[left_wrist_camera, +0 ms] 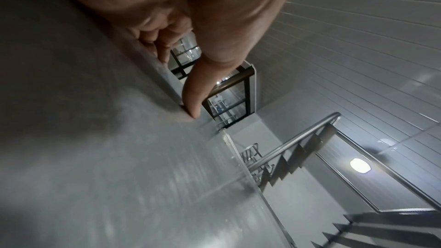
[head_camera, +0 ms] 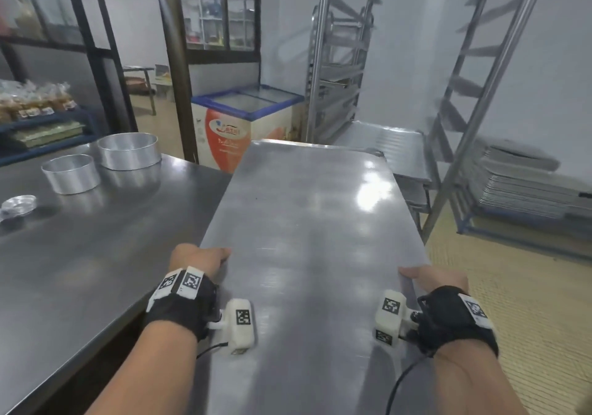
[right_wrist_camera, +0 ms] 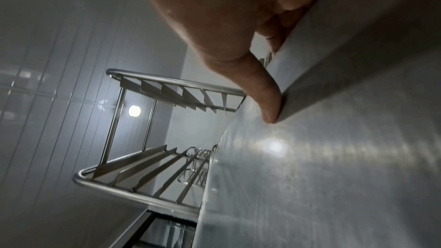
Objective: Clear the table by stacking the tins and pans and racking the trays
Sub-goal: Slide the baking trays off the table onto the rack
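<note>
Two hands carry one large metal tray (head_camera: pixel 307 222) at frame centre.
Left hand (head_camera: pixel 195 259) and right hand (head_camera: pixel 439 278) pinch its near side edges, thumbs on top; two round tins (head_camera: pixel 128 150) sit on the table (head_camera: pixel 96 238), upper left.

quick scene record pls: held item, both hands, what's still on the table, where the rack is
held: tray, flat, carried off the table edge
left hand: grips the tray's left rim, thumb on top
right hand: grips the right rim, thumb on top
table: two round tins side by side, unstacked; clear plastic item
rack: ahead, beyond the tray
</note>
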Tool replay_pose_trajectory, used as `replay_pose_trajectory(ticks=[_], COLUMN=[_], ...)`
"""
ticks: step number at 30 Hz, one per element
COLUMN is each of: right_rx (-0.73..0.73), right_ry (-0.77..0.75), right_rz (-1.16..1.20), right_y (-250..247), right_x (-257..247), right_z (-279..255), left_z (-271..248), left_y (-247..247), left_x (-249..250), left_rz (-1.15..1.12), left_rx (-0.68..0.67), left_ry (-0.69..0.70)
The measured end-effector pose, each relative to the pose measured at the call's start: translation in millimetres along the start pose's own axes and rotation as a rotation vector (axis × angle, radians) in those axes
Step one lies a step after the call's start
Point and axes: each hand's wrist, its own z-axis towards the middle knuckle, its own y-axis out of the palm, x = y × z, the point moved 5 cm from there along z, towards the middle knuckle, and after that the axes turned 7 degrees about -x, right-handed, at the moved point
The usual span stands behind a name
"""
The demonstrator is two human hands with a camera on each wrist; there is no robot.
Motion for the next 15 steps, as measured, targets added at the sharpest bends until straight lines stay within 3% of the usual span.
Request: replay_pose_trajectory(ticks=[8,15], right_rx=[0.100,0.175], right_ry=[0.013,0.004], right_rz=[0.105,0.077], right_y=[-72,-85], right_x=[-3,-27], right_z=[24,56], left_z=[-2,28], left_y=[84,130], left_x=[47,90], left_rz=[0.071,0.150], left_rx=[-0.136,-0.178], left_ry=[0.086,0.117])
